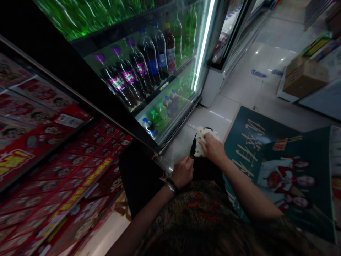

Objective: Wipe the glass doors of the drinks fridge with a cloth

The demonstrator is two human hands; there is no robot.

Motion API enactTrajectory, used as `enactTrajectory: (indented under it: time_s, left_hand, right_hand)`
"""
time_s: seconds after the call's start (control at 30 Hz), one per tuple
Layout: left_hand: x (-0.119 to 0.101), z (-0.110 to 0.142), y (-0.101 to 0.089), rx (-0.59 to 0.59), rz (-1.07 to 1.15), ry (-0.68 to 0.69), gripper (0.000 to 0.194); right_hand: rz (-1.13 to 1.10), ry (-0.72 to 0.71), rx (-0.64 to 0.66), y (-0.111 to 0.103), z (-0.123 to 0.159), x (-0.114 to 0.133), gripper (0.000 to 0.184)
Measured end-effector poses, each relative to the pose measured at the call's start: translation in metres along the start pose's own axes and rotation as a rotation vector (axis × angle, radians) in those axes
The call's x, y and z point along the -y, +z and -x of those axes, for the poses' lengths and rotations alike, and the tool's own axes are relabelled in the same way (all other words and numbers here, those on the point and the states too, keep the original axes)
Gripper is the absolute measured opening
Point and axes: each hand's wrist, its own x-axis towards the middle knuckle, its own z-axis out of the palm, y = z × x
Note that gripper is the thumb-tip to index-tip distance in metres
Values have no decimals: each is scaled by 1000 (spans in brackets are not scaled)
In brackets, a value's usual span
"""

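Observation:
My right hand (212, 147) is closed on a white cloth (200, 137) with small darker spots, held over my dark-clad knee. To its left, my left hand (183, 171) rests close to my legs with its fingers curled in. Whatever may be inside those fingers is hidden. A dark band and a silvery bracelet circle the left wrist. Just beyond both hands stands a glass-fronted drinks fridge (170, 80), its shelves lined with bottles. Purple-capped bottles (128, 74) stand on the middle shelf, and smaller bottles (160, 113) at the bottom.
Red packaged goods (61, 170) are stacked on the left, close to the fridge. A dark green poster board (245, 142) stands to my right. Farther off, a cardboard box (305, 76) sits beside the tiled floor (239, 85). Another cooler (223, 67) adjoins the fridge.

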Motion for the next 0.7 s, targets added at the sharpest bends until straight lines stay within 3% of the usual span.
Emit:
enactTrajectory:
  time_s: [0.07, 0.13, 0.23, 0.37, 0.47, 0.6, 0.7]
  left_hand:
    - [4, 4, 1, 1, 15, -24, 19]
    - [9, 7, 2, 1, 42, -52, 20]
    - [19, 8, 6, 1, 109, -96, 21]
    - [26, 5, 16, 13, 190, -138, 20]
    - [23, 7, 16, 12, 200, -154, 19]
    - [27, 15, 6, -50, 149, -204, 14]
    - [49, 18, -17, -203, 79, -295, 21]
  right_hand:
    - [-39, -114, 138, 12, 5, 12, 43]
    - [-98, -204, 179, 20, 13, 7, 50]
    - [-151, -342, 99, 20, 24, -16, 63]
    - [81, -475, 40, 20, 29, -40, 77]
    - [157, -451, -25, 33, 28, -41, 68]
    - [200, -462, -165, 73, 15, -38, 40]
    - [-15, -429, -278, 105, -10, -41, 31]
